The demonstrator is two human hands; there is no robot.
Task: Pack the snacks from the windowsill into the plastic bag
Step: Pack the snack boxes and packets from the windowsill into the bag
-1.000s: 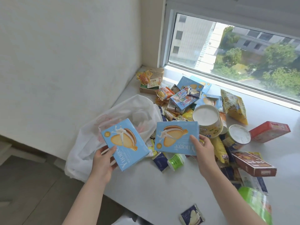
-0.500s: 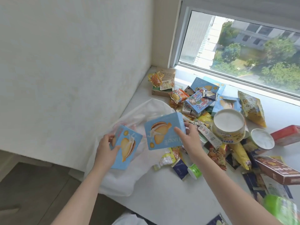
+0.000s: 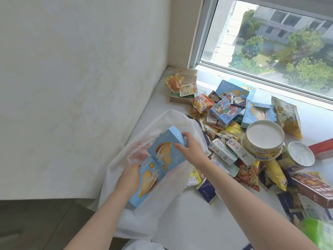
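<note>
A translucent white plastic bag lies at the windowsill's left edge with its mouth open toward the snacks. My left hand grips a light blue biscuit box over the bag. Just above it, my right hand holds a second, matching blue biscuit box; the two boxes touch at the bag's mouth. A heap of snacks covers the white windowsill to the right: packets, small cartons and more blue boxes.
A big round tub with a white lid and a smaller one stand in the heap. A brown box and a red box lie at the right. The wall runs along the left; the window is behind.
Both hands have carried their blue boxes left and down into the bag's mouth, and the boxes now touch. The view has swung left toward the bag.
</note>
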